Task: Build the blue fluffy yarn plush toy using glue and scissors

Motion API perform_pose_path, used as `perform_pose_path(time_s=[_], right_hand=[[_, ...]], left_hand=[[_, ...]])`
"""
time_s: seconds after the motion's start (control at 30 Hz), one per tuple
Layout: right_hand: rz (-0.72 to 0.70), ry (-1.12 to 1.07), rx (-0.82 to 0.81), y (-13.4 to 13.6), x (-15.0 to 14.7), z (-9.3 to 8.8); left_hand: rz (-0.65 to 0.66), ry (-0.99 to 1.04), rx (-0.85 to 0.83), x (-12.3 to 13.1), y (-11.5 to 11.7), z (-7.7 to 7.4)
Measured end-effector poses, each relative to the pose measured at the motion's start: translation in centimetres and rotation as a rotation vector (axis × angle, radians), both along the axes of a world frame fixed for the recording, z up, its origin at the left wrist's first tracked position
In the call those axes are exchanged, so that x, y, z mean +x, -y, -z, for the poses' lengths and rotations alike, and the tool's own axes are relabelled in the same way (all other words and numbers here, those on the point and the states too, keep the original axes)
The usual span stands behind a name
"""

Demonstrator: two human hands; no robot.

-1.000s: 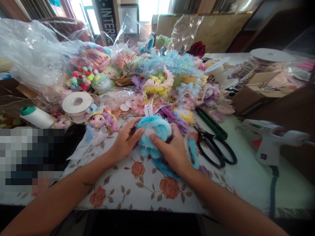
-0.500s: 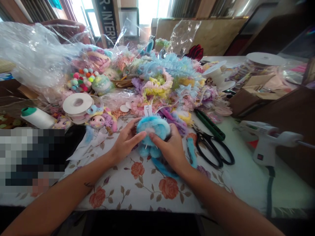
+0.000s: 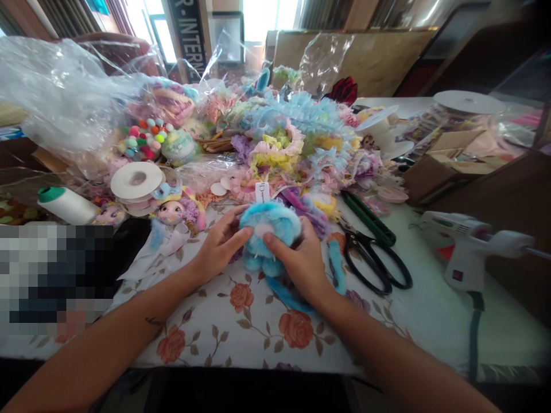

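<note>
Taking the blue plush toy (image 3: 269, 221) as the centre of the clock, the white tag (image 3: 262, 192) stands at its 12 o'clock edge and carries dark print, too blurred for me to read with certainty. Farther away, toward 11 o'clock, the dark banner (image 3: 189, 40) shows white letters running downward, "R - INTERN"; the rest is hidden or cut off. The toy is near the front of the flowered tablecloth (image 3: 193, 335), between both hands. Its long axis goes about from 12 to 6, with the tag end pointing away from the person and two rounded lobes at 6. The left hand (image 3: 219, 244) grasps it from 9 o'clock, the thumb laid on the front near a pale patch; its forearm comes from 8 o'clock. The right hand (image 3: 303, 252) grasps the opposite side, its thumb pressing beside the same patch, with the forearm coming from 4 o'clock. The fingers behind the toy are mostly hidden. A blue strip (image 3: 337, 269) lies at 4 o'clock, just beside the right hand, and the black-handled scissors (image 3: 359, 261) lie beyond it.
</note>
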State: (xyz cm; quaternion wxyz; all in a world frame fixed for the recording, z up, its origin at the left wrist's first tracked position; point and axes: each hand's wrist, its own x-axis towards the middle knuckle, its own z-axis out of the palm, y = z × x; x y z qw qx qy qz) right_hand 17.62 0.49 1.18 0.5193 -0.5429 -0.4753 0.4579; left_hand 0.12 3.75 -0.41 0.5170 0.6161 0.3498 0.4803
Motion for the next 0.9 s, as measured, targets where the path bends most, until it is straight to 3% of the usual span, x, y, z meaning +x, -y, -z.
perform_pose_path(time_s=[0.5,0.77,0.9], right_hand=[[0.026,0.034,0.024,-0.3,0.1,0.1],[-0.025,0.080,0.017,-0.4,0.1,0.3],[-0.033,0.044,0.018,-0.4,0.2,0.3]], left_hand=[[0.136,0.167,-0.086,-0.4,-0.9,1.0],[0.013,0.085,-0.110,-0.4,-0.6,0.1],[0.016,0.096,-0.114,-0.3,-0.6,-0.1]])
